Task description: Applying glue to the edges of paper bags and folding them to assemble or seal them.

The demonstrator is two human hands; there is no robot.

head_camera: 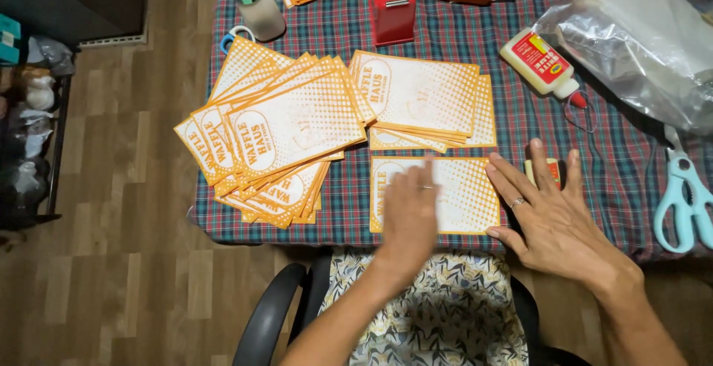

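Left hand (410, 214) — blurred — hides paper bag (468, 195) print.

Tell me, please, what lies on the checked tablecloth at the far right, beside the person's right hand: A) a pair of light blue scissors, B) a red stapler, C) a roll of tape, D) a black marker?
A: a pair of light blue scissors lies on the tablecloth just right of the right hand, which rests flat beside the orange-and-white sheet.
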